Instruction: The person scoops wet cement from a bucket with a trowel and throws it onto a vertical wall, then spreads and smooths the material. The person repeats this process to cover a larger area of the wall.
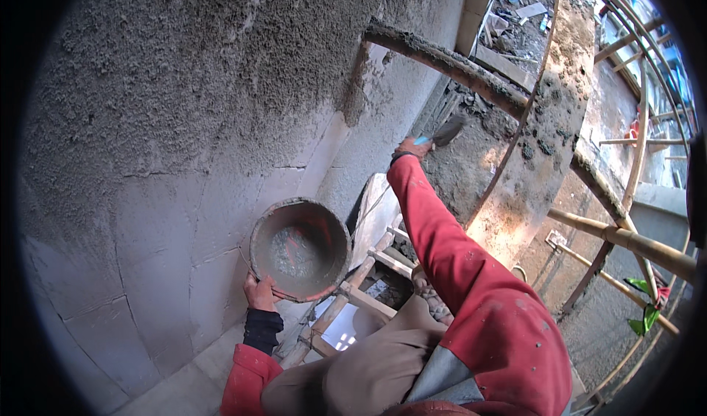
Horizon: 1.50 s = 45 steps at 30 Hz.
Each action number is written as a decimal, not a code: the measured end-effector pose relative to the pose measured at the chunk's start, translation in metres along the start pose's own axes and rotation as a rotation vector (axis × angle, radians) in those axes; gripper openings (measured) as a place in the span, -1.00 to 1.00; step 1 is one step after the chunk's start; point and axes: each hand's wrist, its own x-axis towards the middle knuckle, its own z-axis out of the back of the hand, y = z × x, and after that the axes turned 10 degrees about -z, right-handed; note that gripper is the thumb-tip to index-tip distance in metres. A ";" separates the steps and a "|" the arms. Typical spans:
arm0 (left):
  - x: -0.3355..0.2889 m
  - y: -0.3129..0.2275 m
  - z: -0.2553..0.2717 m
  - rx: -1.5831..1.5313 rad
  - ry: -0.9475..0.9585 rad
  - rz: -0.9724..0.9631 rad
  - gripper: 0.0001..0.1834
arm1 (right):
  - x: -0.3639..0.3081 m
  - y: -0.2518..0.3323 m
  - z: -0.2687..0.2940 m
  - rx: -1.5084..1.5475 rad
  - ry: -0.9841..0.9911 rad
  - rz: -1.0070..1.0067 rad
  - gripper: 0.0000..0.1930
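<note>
My left hand grips the near edge of a round bucket, which is tipped so that its mortar-smeared inside shows. Grey mortar and reddish patches show at its bottom. On the far side my right arm stretches out in a red sleeve. In my right hand is a trowel with a bluish handle, its grey blade pointing right. The wall on the left carries rough grey mortar on its upper part, and pale blocks show lower down.
A wooden ladder stands below the bucket. A mortar-spattered plank runs along the right. A mortar-crusted pole reaches from the wall to it. Bamboo scaffold poles cross at the far right, with rubble on the ground beyond.
</note>
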 end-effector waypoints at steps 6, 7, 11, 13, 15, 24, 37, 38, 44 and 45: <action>-0.014 -0.005 0.001 0.135 0.075 0.138 -0.54 | -0.180 0.079 0.021 -0.136 0.735 0.692 -0.44; -0.010 -0.007 -0.001 0.105 0.062 0.135 -0.56 | -0.213 0.091 0.050 -0.088 0.871 0.678 -0.44; -0.007 0.000 -0.022 0.078 0.135 0.173 -0.61 | -0.266 0.084 0.146 -0.121 1.117 0.768 -0.43; 0.005 -0.004 -0.051 0.058 0.149 0.169 -0.61 | -0.255 0.078 0.186 -0.145 1.087 0.772 -0.42; 0.025 0.007 -0.058 0.042 0.142 0.149 -0.59 | -0.253 0.080 0.229 -0.221 1.089 0.710 -0.41; 0.063 0.079 -0.207 0.323 0.446 -0.354 -0.48 | -0.263 0.080 0.293 -0.332 1.018 0.637 -0.40; 0.109 0.045 -0.144 0.632 1.105 -0.395 -0.27 | -0.271 0.063 0.296 -0.210 1.150 0.675 -0.47; 0.114 0.033 -0.123 0.654 1.034 -0.375 -0.28 | -0.269 0.059 0.292 -0.221 1.163 0.667 -0.46; 0.096 -0.009 -0.014 0.428 0.619 -0.106 -0.30 | -0.291 0.098 0.268 -0.312 1.310 0.647 -0.43; 0.091 -0.006 0.011 0.392 0.581 -0.090 -0.30 | -0.305 0.111 0.262 -0.341 1.416 0.612 -0.42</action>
